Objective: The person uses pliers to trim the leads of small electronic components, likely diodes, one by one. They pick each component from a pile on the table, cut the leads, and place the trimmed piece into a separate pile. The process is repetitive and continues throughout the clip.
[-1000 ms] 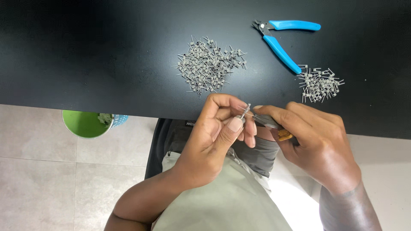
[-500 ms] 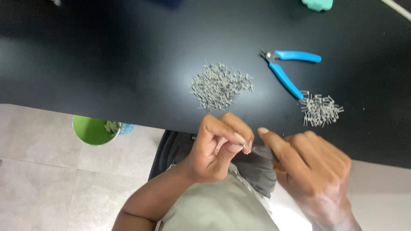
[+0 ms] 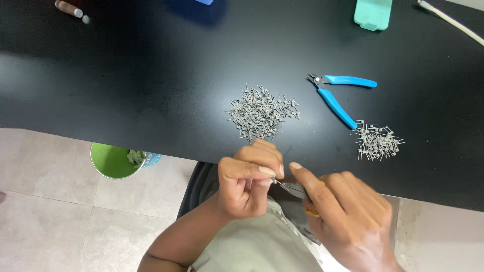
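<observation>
My left hand (image 3: 248, 180) is closed at the near edge of the black table (image 3: 151, 90), pinching a tiny metal part between thumb and fingertips. My right hand (image 3: 348, 216) grips a slim metal tool with an orange handle (image 3: 302, 197), its tip meeting the part at my left fingers. A big pile of small metal wire pieces (image 3: 262, 113) lies just beyond my left hand. Further right sits a smaller pile of wire pieces (image 3: 377, 142).
Blue-handled cutters (image 3: 339, 95) lie open on the table between the two piles. A teal box (image 3: 373, 12) and a white cable (image 3: 448, 20) are at the far edge. A green bin (image 3: 115, 160) stands on the tiled floor below the table's edge.
The camera view has tilted, so the table and piles sit lower in frame. My hands stay together at the table's edge, with the tool tip brought against the part in my left fingers.
</observation>
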